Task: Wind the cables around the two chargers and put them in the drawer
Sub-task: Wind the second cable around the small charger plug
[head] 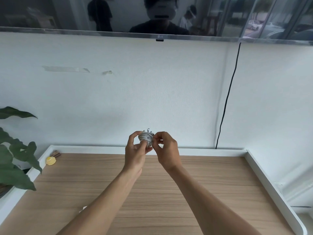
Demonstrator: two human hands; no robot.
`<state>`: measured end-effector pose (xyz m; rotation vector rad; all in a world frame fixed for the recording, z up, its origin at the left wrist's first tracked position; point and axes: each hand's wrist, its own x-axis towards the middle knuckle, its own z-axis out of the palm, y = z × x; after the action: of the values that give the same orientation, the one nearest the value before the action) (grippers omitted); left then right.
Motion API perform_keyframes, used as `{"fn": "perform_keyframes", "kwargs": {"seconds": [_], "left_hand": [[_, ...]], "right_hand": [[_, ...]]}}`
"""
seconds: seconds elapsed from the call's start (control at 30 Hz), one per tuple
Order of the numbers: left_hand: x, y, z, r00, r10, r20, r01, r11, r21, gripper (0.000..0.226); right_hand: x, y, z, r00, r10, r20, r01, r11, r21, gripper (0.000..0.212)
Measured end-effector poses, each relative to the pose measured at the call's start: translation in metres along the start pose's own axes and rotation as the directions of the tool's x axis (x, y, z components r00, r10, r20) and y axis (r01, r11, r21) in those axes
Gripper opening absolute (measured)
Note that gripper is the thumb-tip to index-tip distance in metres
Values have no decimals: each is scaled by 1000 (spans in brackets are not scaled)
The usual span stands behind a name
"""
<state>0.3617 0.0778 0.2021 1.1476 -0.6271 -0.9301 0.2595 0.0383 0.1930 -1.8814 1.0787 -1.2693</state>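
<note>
A small white charger point(147, 136) wrapped in many turns of grey-white cable is held up in the air above the far edge of the wooden cabinet top point(152, 187). My left hand point(135, 153) grips it from the left, thumb across the windings. My right hand point(166, 150) pinches the bundle from the right with its fingertips. The charger's metal prongs stick up at the top. A small white thing point(84, 208) peeks out beside my left forearm; I cannot tell what it is. No drawer shows in the head view.
The cabinet top has a raised white rim point(264, 173). A yellow object point(50, 160) with a brown tuft lies at the back left corner. Plant leaves point(15, 160) hang in from the left. A black cable point(227, 102) runs down the wall below the TV point(159, 16).
</note>
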Motion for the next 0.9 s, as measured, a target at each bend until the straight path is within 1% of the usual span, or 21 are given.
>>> {"fn": "perform_keyframes", "kwargs": {"seconds": [0.17,0.3,0.47,0.53,0.67,0.77,0.9], "left_hand": [[-3,-1,0,1000,-20,11,20,999,-28,32],[-4,0,0,999,-24,31,24,1000,-10,32],[0,2,-6,998,-65,7,65,998,26,31],[0,2,-9,997,-82,7,82,997,14,30],[0,4,-11,995,-89,39,87,995,45,28],[-2,5,-11,994,-89,70,85,995,54,28],[0,7,-14,994,-92,56,90,995,35,28]], "right_hand": [[-6,7,2,992,-124,9,124,982,-145,4],[-7,8,2,988,-151,13,151,970,-191,5],[-9,8,-3,976,-207,69,215,963,-162,11],[-9,8,-4,973,-216,87,226,965,-135,12],[-5,6,-7,983,-151,102,161,982,-98,11],[-2,4,-8,984,-128,124,143,982,-120,12],[-2,2,-5,975,-197,102,205,975,-84,11]]}}
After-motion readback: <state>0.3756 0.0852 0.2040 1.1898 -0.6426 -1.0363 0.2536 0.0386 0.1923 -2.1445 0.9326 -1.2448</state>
